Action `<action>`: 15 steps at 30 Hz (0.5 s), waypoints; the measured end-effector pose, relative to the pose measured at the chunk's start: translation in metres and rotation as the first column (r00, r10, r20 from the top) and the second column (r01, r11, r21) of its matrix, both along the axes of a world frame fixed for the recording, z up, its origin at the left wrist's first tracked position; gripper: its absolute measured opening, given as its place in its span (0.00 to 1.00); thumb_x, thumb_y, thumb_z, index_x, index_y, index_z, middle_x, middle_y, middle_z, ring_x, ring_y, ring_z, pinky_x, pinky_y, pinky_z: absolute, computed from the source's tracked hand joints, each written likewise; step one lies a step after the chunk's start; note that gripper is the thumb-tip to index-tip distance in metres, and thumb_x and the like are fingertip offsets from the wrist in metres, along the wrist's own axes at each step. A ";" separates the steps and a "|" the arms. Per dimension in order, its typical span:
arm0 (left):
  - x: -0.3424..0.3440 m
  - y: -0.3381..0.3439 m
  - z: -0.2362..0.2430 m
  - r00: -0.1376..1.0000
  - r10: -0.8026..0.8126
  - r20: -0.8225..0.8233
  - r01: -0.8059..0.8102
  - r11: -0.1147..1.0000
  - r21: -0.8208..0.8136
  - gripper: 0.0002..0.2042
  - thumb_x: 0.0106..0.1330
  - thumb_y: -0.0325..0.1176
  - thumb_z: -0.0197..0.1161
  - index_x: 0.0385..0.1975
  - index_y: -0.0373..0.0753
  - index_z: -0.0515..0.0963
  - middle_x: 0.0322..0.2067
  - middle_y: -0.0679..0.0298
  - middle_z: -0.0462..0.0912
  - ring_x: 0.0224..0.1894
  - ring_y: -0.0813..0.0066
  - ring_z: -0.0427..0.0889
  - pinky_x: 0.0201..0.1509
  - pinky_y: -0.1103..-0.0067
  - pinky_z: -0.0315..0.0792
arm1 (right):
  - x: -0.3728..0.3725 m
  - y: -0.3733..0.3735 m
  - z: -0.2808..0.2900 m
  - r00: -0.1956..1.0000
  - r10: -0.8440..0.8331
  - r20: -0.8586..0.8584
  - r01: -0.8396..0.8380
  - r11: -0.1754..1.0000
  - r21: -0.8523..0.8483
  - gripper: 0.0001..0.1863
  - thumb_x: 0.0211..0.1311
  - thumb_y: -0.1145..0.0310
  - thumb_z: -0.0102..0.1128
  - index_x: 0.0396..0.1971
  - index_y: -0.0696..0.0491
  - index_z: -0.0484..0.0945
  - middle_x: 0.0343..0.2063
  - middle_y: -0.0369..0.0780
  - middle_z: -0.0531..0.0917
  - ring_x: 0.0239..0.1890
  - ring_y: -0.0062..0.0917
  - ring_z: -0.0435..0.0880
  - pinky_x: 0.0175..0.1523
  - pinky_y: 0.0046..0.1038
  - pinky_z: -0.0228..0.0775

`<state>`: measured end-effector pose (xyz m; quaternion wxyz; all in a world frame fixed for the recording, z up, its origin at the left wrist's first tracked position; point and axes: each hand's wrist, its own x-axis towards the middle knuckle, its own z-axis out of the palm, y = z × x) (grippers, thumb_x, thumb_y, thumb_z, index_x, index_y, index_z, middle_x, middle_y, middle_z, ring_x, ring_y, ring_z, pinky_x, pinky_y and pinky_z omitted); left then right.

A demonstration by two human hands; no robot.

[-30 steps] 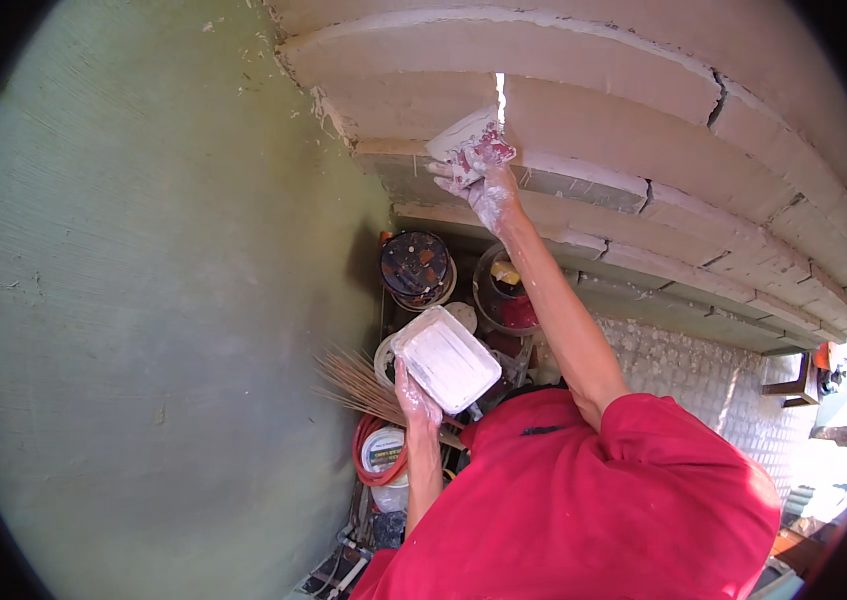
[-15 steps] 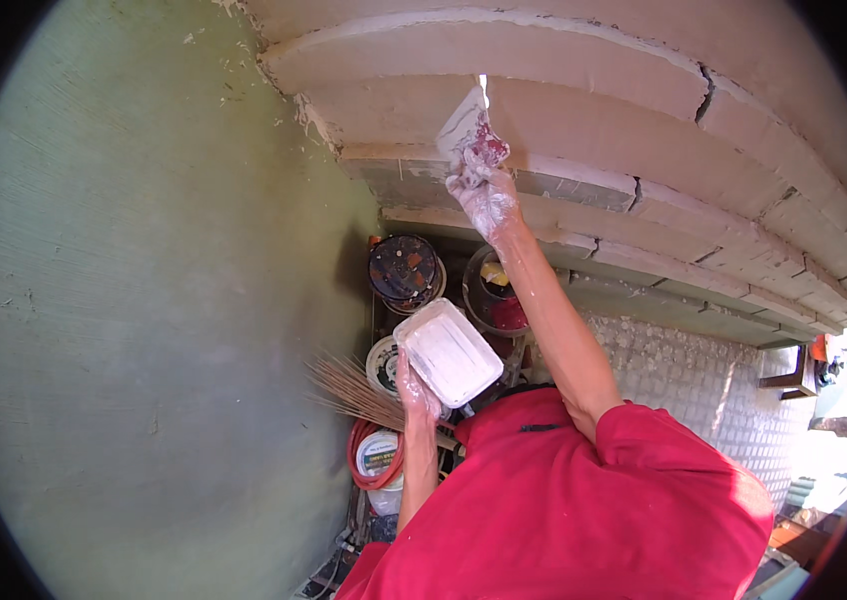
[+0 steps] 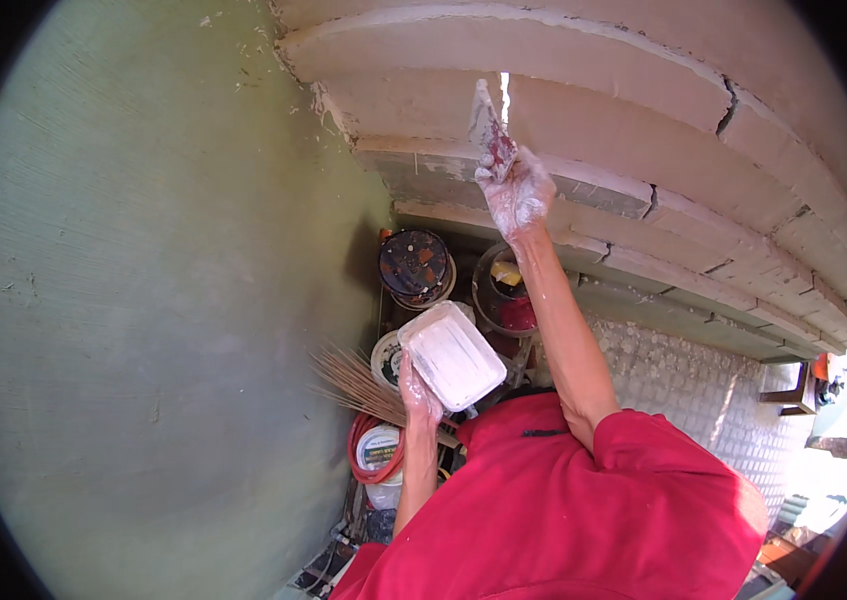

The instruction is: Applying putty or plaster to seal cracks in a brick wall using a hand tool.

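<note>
My left hand point(image 3: 420, 396), smeared with white, is closed on the side of a white rectangular plastic tub point(image 3: 480, 342) with white paste spread inside. My right arm reaches up, and my whitened right hand point(image 3: 524, 192) grips a putty knife point(image 3: 490, 132) with a reddish handle. Its paste-coated blade points upward and looks narrow from this angle. The knife is just left of a bright slit point(image 3: 506, 98) in the pinkish, ridged overhead surface point(image 3: 624, 115). I cannot tell whether the blade touches that surface.
A green wall point(image 3: 154, 300) fills the left side. Below the overhead ridges stand a dark lidded bucket point(image 3: 414, 262) and a basin point(image 3: 487, 300) holding a yellow piece. A stick broom point(image 3: 354, 388) and a red hose point(image 3: 357, 450) lie beside my left arm. Cracks point(image 3: 728, 105) cross the ridges.
My right hand has turned the putty knife, so its blade shows narrower than before. The scene has shifted slightly to the right in view. The tub stays in my left hand.
</note>
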<state>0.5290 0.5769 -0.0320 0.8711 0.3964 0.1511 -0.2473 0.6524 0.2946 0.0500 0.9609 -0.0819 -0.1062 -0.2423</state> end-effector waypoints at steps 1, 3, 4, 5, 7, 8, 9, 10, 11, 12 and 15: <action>0.000 0.001 0.000 1.000 0.005 0.004 -0.005 1.000 0.007 0.26 0.73 0.49 0.44 0.63 0.36 0.62 0.60 0.57 0.70 0.61 0.61 0.71 0.66 0.68 0.64 | 0.003 0.003 0.002 1.000 0.002 0.000 -0.002 1.000 0.000 0.11 0.63 0.71 0.52 0.43 0.59 0.74 0.42 0.42 0.80 0.39 0.29 0.79 0.44 0.31 0.70; 0.001 0.001 -0.002 1.000 0.011 0.008 -0.011 1.000 0.014 0.27 0.73 0.50 0.44 0.62 0.36 0.63 0.59 0.57 0.71 0.60 0.62 0.72 0.66 0.68 0.64 | 0.008 0.011 0.005 0.887 -0.381 -0.260 0.226 0.850 -0.476 0.12 0.64 0.78 0.50 0.47 0.61 0.72 0.48 0.43 0.79 0.44 0.28 0.80 0.47 0.26 0.74; 0.001 0.002 -0.002 1.000 0.016 0.009 -0.016 1.000 0.017 0.27 0.73 0.50 0.44 0.62 0.36 0.64 0.59 0.57 0.72 0.60 0.62 0.72 0.66 0.68 0.64 | 0.007 0.012 0.009 0.874 -0.370 -0.314 0.166 0.836 -0.524 0.16 0.61 0.86 0.49 0.49 0.60 0.71 0.52 0.43 0.77 0.51 0.25 0.78 0.54 0.20 0.72; 0.000 0.003 -0.002 1.000 0.020 0.010 -0.021 1.000 0.019 0.27 0.73 0.50 0.44 0.62 0.35 0.64 0.59 0.57 0.72 0.60 0.62 0.72 0.66 0.69 0.64 | 0.006 0.015 0.013 0.876 -0.367 -0.314 0.162 0.836 -0.525 0.16 0.61 0.86 0.49 0.49 0.60 0.71 0.52 0.43 0.77 0.51 0.25 0.78 0.54 0.20 0.72; 0.001 0.003 0.001 1.000 0.018 0.008 -0.018 1.000 0.010 0.27 0.73 0.50 0.44 0.62 0.35 0.64 0.59 0.57 0.72 0.60 0.62 0.72 0.66 0.69 0.64 | 0.004 0.019 0.021 0.763 -0.627 -0.157 0.277 0.538 -0.796 0.20 0.57 0.86 0.54 0.50 0.58 0.70 0.47 0.41 0.78 0.49 0.23 0.79 0.53 0.22 0.73; 0.001 0.001 0.003 1.000 0.011 0.008 -0.011 1.000 0.002 0.27 0.73 0.50 0.44 0.62 0.35 0.64 0.59 0.57 0.72 0.60 0.62 0.72 0.66 0.69 0.64 | 0.006 0.017 0.020 0.762 -0.629 -0.155 0.279 0.535 -0.797 0.20 0.57 0.86 0.54 0.50 0.58 0.70 0.47 0.41 0.78 0.49 0.23 0.79 0.53 0.22 0.73; 0.002 0.001 0.002 1.000 0.009 0.008 -0.009 1.000 0.000 0.27 0.73 0.50 0.44 0.62 0.35 0.64 0.59 0.57 0.72 0.60 0.62 0.72 0.66 0.69 0.64 | 0.008 0.014 0.018 0.683 -0.728 -0.059 0.344 0.392 -0.853 0.22 0.56 0.86 0.54 0.52 0.58 0.68 0.49 0.42 0.77 0.51 0.25 0.78 0.55 0.24 0.71; 0.001 0.001 0.000 1.000 0.014 0.007 -0.014 1.000 0.009 0.27 0.73 0.50 0.44 0.62 0.35 0.64 0.59 0.57 0.72 0.60 0.62 0.72 0.66 0.69 0.64 | 0.009 0.013 0.020 0.595 -0.802 0.047 0.392 0.238 -0.889 0.25 0.55 0.87 0.55 0.54 0.58 0.66 0.51 0.43 0.76 0.53 0.28 0.77 0.57 0.25 0.70; 0.001 0.001 -0.002 1.000 0.019 0.006 -0.019 1.000 0.017 0.27 0.73 0.50 0.44 0.62 0.35 0.64 0.59 0.57 0.72 0.59 0.62 0.72 0.66 0.69 0.64 | 0.009 0.012 0.022 0.596 -0.802 0.049 0.392 0.237 -0.889 0.25 0.55 0.87 0.55 0.54 0.58 0.66 0.51 0.43 0.76 0.53 0.28 0.77 0.57 0.25 0.70; 0.001 0.002 -0.004 1.000 0.020 0.007 -0.020 1.000 0.016 0.27 0.73 0.50 0.44 0.62 0.35 0.64 0.59 0.57 0.72 0.59 0.62 0.72 0.66 0.69 0.64 | 0.008 0.011 0.024 0.562 -0.825 0.050 0.354 0.186 -0.916 0.29 0.53 0.86 0.56 0.57 0.58 0.64 0.52 0.44 0.76 0.55 0.28 0.76 0.58 0.26 0.68; 0.002 0.004 -0.008 1.000 0.013 0.005 -0.013 1.000 0.001 0.27 0.73 0.49 0.44 0.64 0.37 0.61 0.61 0.57 0.69 0.62 0.61 0.70 0.67 0.67 0.63 | 0.004 0.017 0.043 0.467 -0.875 0.131 0.347 0.044 -0.937 0.37 0.52 0.87 0.57 0.64 0.57 0.55 0.56 0.46 0.72 0.60 0.30 0.70 0.60 0.28 0.66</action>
